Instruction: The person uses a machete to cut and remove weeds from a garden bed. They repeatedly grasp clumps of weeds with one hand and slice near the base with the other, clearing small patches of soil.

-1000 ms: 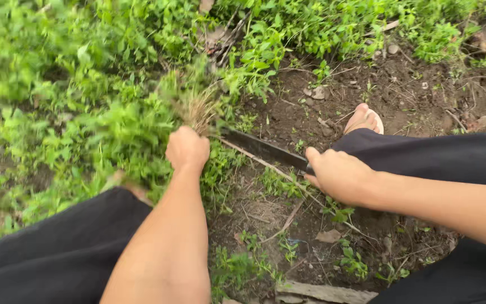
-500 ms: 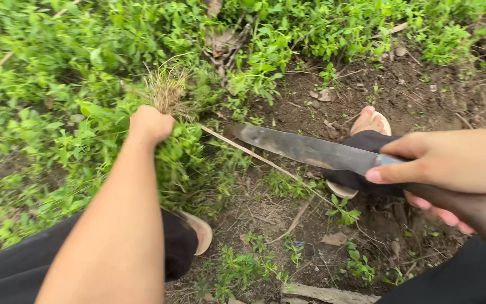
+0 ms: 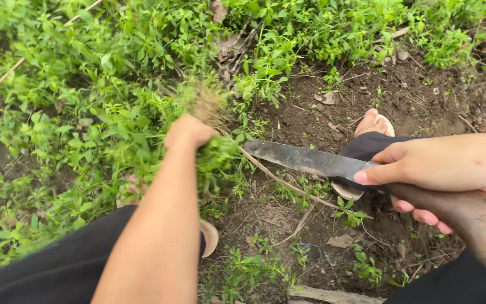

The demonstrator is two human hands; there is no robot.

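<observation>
Left hand point(image 3: 189, 130): fingers clenched on a tuft of weeds point(image 3: 209, 104), roots up, above the green growth. Right hand point(image 3: 440, 166): fingers wrapped on the wooden handle point(image 3: 468, 217) of a dark machete point(image 3: 305, 159). Blade long axis runs leftward, tip just right of the tuft, over bare soil point(image 3: 400, 90).

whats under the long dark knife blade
Under the long dark metal blade lie bare brown soil, a thin dry stalk and small green weeds. Its handle end crosses a black trouser leg over a sandalled foot; the ground directly beneath is hidden.
</observation>
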